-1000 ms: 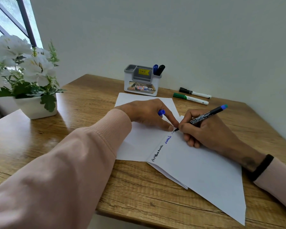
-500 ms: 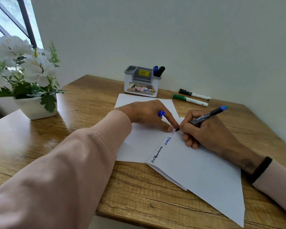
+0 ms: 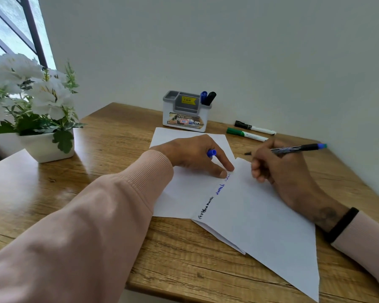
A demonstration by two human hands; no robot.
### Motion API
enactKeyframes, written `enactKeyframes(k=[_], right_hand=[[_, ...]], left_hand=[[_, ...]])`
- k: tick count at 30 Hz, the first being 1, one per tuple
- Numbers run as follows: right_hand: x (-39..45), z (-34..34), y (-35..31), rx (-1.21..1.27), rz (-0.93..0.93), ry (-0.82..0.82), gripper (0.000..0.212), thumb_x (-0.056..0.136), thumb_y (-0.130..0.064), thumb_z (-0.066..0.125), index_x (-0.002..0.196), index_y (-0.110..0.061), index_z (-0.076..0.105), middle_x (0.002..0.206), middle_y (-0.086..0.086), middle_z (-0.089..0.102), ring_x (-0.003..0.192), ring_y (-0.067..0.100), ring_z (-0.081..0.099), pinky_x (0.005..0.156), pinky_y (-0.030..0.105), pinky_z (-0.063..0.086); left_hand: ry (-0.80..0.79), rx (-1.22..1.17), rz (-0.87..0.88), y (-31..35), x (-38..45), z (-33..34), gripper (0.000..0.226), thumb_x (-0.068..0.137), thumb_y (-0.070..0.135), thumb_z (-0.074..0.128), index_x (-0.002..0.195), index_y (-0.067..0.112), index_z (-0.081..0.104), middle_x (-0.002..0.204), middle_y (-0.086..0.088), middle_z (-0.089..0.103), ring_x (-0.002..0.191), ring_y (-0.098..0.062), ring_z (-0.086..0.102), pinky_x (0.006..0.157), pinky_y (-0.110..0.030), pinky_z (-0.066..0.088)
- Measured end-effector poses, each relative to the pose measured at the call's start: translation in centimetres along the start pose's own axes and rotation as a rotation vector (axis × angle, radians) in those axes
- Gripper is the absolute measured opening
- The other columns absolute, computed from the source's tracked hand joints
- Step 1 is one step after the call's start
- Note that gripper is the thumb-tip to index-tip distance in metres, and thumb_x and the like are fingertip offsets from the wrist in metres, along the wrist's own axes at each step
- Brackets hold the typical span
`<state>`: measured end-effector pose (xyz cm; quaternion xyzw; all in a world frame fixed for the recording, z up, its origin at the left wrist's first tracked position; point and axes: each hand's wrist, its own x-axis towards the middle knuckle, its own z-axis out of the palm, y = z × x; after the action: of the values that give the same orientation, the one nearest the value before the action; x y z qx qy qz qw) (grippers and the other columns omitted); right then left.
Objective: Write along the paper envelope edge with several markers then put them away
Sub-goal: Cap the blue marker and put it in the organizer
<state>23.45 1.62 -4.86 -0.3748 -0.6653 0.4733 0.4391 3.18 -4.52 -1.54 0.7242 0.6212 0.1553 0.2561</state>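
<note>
Your right hand [image 3: 278, 169] has lifted the blue-ended pen [image 3: 293, 148] off the envelope [image 3: 260, 215], so the third word on its edge looks finished; capping probably comes next. Your left hand [image 3: 195, 154] still pins the paper and holds one blue cap [image 3: 211, 153]. Count: two markers [image 3: 249, 130] lying on the tabletop [image 3: 118, 154], two standing in the holder [image 3: 185, 115].

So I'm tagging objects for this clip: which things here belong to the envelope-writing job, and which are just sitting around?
Part of the job:
- envelope
- pen in the right hand
- blue cap in the left hand
- green marker
- black marker
- desk organiser with two markers

Just lying about:
- flower pot
- loose sheet under the envelope
</note>
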Motion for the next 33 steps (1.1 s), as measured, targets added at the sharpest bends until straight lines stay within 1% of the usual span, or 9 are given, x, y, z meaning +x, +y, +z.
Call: enactKeyframes(k=[2, 4, 8, 12, 17, 20, 22, 25, 33], right_hand=[[0.3, -0.3, -0.1, 0.190, 0.047, 0.045, 0.023, 0.096, 0.002, 0.058, 0.076, -0.008, 0.059, 0.053, 0.007, 0.060, 0.041, 0.020, 0.052, 0.038, 0.022, 0.040], [0.3, -0.4, -0.3, 0.269, 0.090, 0.011, 0.024, 0.097, -0.005, 0.055, 0.074, -0.008, 0.061, 0.054, 0.009, 0.060, 0.041, 0.021, 0.051, 0.038, 0.023, 0.039], [0.3, -0.4, -0.1, 0.316, 0.133, -0.077, 0.041, 0.105, -0.024, 0.044, 0.079, -0.003, 0.069, 0.060, 0.016, 0.065, 0.045, 0.025, 0.057, 0.041, 0.025, 0.045], [0.1, -0.4, 0.0, 0.250, 0.002, -0.046, 0.035, 0.104, -0.022, 0.045, 0.085, -0.001, 0.066, 0.061, 0.018, 0.065, 0.047, 0.029, 0.057, 0.044, 0.030, 0.045], [-0.7, -0.1, 0.1, 0.099, -0.210, 0.012, 0.020, 0.104, -0.002, 0.048, 0.087, -0.011, 0.054, 0.064, 0.018, 0.064, 0.048, 0.031, 0.054, 0.043, 0.032, 0.042], [-0.7, 0.0, 0.0, 0.101, -0.244, 0.017, 0.019, 0.104, 0.000, 0.050, 0.088, -0.011, 0.054, 0.068, 0.015, 0.064, 0.051, 0.029, 0.056, 0.045, 0.035, 0.042], [-0.7, -0.1, 0.1, 0.068, -0.275, 0.033, 0.015, 0.101, 0.000, 0.056, 0.091, -0.011, 0.059, 0.075, 0.014, 0.067, 0.056, 0.027, 0.060, 0.048, 0.036, 0.046], [-0.8, -0.2, 0.1, 0.050, -0.331, 0.023, 0.005, 0.097, -0.012, 0.063, 0.098, -0.011, 0.068, 0.084, 0.009, 0.072, 0.064, 0.025, 0.065, 0.050, 0.035, 0.050], [-1.7, -0.1, 0.0, 0.059, -0.421, -0.090, 0.038, 0.092, -0.041, 0.048, 0.107, -0.017, 0.074, 0.099, 0.009, 0.077, 0.075, 0.031, 0.072, 0.053, 0.038, 0.055]], left_hand=[[-0.009, -0.020, -0.008, -0.3, 0.2, 0.1, 0.035, 0.091, 0.030, 0.073, 0.126, 0.030, 0.072, 0.121, 0.005, 0.048, 0.102, -0.024, 0.048, 0.103, -0.043, 0.045], [-0.014, -0.026, -0.005, -0.4, 0.5, 0.2, 0.035, 0.090, 0.031, 0.074, 0.125, 0.031, 0.072, 0.126, -0.010, 0.059, 0.092, -0.029, 0.052, 0.094, -0.037, 0.045], [-0.011, -0.017, 0.006, -0.3, 0.3, 0.1, 0.035, 0.092, 0.028, 0.072, 0.127, 0.029, 0.071, 0.115, 0.008, 0.052, 0.108, -0.019, 0.045, 0.098, -0.043, 0.044], [0.147, -0.038, 0.029, -0.8, 0.7, 0.0, 0.030, 0.092, 0.032, 0.072, 0.122, 0.029, 0.073, 0.080, 0.015, 0.054, 0.071, -0.011, 0.052, 0.064, -0.020, 0.039], [0.217, -0.224, -0.023, -1.4, 1.3, 0.0, 0.025, 0.102, 0.044, 0.052, 0.121, 0.028, 0.058, 0.109, 0.002, 0.055, 0.091, -0.017, 0.055, 0.081, -0.029, 0.044], [0.191, -0.411, -0.036, -1.2, 1.4, 0.3, 0.035, 0.106, 0.043, 0.035, 0.113, 0.027, 0.065, 0.085, -0.002, 0.041, 0.072, -0.010, 0.042, 0.071, -0.027, 0.036], [0.273, -0.401, 0.011, -1.2, 1.4, 0.2, 0.044, 0.109, 0.034, 0.030, 0.106, 0.024, 0.073, 0.090, -0.012, 0.040, 0.065, -0.005, 0.045, 0.068, -0.023, 0.036], [0.316, -0.440, 0.069, -1.8, 1.7, 0.4, 0.037, 0.109, 0.028, 0.040, 0.110, 0.016, 0.075, 0.075, -0.005, 0.046, 0.068, -0.005, 0.048, 0.069, -0.021, 0.040], [0.337, -0.863, 0.060, -2.6, 2.5, 0.1, 0.029, 0.099, 0.028, 0.062, 0.113, 0.005, 0.073, 0.081, -0.004, 0.063, 0.066, -0.010, 0.053, 0.063, -0.021, 0.049]])
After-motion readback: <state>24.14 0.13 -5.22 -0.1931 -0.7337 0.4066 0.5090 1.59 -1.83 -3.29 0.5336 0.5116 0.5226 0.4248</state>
